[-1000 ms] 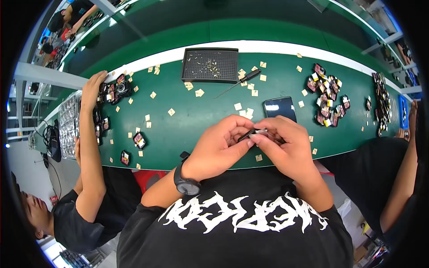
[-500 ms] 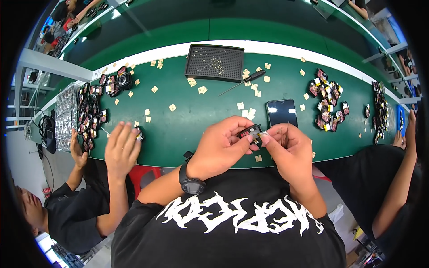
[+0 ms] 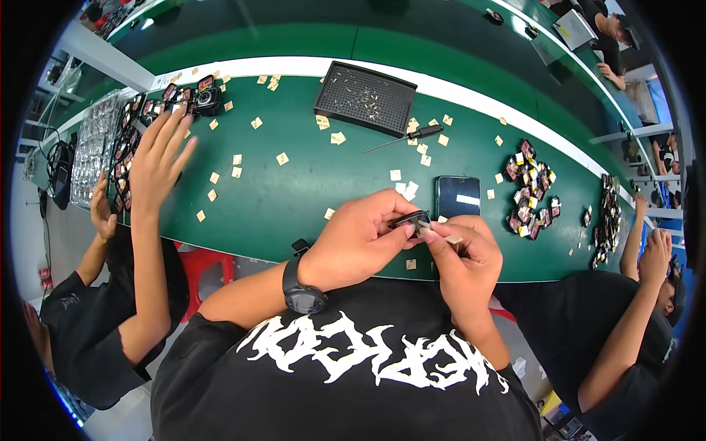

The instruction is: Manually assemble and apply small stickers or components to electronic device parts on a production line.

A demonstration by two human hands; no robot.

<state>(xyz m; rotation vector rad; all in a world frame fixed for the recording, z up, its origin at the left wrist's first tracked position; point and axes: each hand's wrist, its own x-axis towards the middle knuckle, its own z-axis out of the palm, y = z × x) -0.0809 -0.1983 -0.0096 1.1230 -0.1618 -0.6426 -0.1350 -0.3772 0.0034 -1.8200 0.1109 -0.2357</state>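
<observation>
Clamping a half-hidden black electronic module [image 3: 412,219] in left hand [image 3: 362,239], touching it with right hand [image 3: 468,253]; can't tell if pinching, or make out that pale scrap [image 3: 455,241] tbh.

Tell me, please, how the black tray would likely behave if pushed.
The tray looks stiff, its walls standing straight. Being broad and low, it would probably slide rather than tip. The loose bits inside might shift.

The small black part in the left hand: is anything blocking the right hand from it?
Nothing visible does. The left hand holds the small black part, and the right hand is close beside it.
</observation>
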